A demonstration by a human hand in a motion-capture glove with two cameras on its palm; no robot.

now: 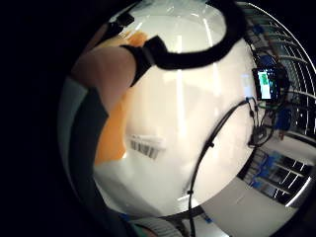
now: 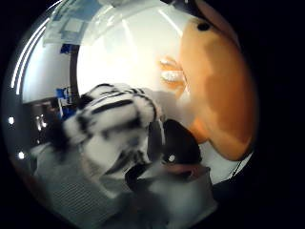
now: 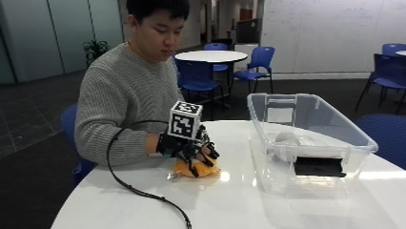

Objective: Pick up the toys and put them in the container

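In the outside view my gloved right hand (image 3: pixel 187 150) rests on top of an orange plush toy (image 3: pixel 193 169) on the white table (image 3: pixel 254 205), with its fingers curled down around the toy. The thumb side palm view shows the orange plush toy (image 2: pixel 219 95) close to the palm. Beside it lie a black-and-white striped plush toy (image 2: pixel 112 124) and a small black toy (image 2: pixel 178 143); the hand hides both in the outside view. The orange plush toy (image 1: pixel 111 133) also shows beside a bare finger (image 1: pixel 106 74) in the little finger side palm view. The clear plastic container (image 3: pixel 317 98) stands to the right of the hand.
A white object (image 3: pixel 289 140) lies inside the container. A black cable (image 3: pixel 133 188) runs from the glove across the table's front. The person sits close against the table edge. Blue chairs and another round table (image 3: pixel 209 56) stand behind.
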